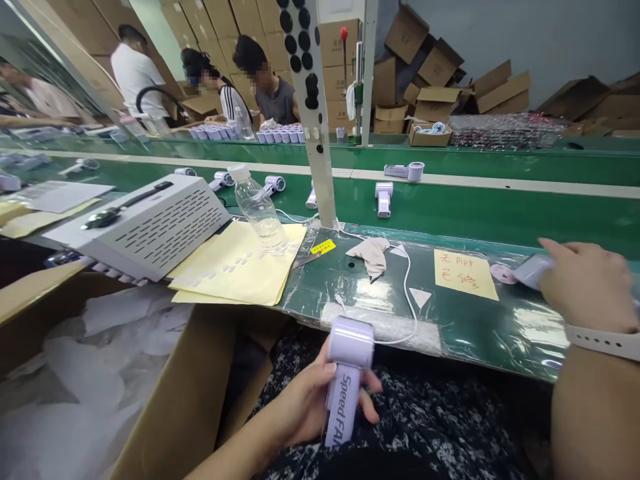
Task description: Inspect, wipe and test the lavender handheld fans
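Note:
My left hand (320, 393) is wrapped round the handle of a lilac handheld fan (351, 343), its head up and "Speed FAN" lettering along the handle. It is held over my lap, in front of the bench edge. At the right, my right hand (593, 283), with a pale band on the wrist, is closed over one end of a second lilac handheld fan (531, 272) at the bench top; the palm hides part of it. Beside it lies a yellow note (465, 273) with red handwriting. A white cable (411, 293) curves across the bench near the held fan.
A water bottle (260, 213) stands on yellow paper (240, 267) beside a grey slotted metal box (145, 227). Below left is a carton (165, 380) of white wrapping. Several fans lie on the green conveyor (450, 200), behind a white post (320, 153). Co-workers sit across.

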A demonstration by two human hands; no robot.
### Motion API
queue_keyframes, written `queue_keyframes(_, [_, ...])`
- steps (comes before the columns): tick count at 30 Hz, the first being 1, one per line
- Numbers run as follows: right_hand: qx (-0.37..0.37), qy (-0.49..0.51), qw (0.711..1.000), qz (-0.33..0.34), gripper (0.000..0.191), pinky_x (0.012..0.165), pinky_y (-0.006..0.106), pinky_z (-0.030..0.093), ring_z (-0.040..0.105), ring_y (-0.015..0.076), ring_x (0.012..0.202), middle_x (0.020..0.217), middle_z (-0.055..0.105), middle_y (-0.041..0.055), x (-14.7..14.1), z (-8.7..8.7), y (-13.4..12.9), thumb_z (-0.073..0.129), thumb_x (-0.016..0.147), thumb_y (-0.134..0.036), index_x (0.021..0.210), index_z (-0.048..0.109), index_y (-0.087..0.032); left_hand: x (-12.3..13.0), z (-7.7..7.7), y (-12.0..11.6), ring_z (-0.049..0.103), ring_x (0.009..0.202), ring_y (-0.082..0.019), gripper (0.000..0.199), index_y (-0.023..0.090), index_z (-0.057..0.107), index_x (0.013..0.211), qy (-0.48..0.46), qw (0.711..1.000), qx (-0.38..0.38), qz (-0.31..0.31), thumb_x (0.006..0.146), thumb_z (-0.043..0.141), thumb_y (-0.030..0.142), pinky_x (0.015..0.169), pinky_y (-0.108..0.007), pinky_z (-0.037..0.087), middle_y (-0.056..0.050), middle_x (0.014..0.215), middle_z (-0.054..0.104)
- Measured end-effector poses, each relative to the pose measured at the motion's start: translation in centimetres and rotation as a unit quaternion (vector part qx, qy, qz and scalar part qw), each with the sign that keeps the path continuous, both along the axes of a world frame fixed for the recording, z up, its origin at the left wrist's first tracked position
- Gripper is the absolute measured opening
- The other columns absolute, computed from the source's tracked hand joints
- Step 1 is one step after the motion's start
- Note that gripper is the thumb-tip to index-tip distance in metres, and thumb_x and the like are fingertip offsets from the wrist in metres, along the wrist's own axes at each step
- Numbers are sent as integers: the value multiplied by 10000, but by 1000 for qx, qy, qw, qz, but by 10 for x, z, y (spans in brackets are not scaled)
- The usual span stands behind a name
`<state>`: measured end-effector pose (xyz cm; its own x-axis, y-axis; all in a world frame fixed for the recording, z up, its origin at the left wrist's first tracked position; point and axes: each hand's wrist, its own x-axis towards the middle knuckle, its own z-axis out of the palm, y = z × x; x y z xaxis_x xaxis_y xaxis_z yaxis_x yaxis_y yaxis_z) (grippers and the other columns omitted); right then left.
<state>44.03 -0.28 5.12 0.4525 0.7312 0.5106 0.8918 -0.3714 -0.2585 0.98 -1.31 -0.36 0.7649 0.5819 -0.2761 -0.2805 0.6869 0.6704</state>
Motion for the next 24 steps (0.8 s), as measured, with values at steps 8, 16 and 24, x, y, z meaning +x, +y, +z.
queue_keyframes(8, [-92,88,964,234,209,951,570,444,597,373,1040,1002,716,175,-160,-33,110,646,834,-331,854,776,-168,6,41,25,663,823,-175,651,204,591,1269,18,990,69,126,701,900,280,775,-322,533,-62,1000,661])
queue_keyframes(16, [72,300,914,262,80,954,530,484,625,315,1042,1062,666,138,-148,-35,99,595,770,-246,807,651,-203,21,46,38,553,655,-115,551,109,678,944,-60,978,-39,195,806,717,641,609,-254,490,-21,800,570])
queue_keyframes(24, [114,553,734,376,70,635,439,588,671,228,647,716,657,23,-186,-14,46,448,885,-257,821,478,-260,28,54,38,558,591,-119,479,113,677,943,-66,977,-28,201,945,564,578,559,-258,479,-26,758,599])
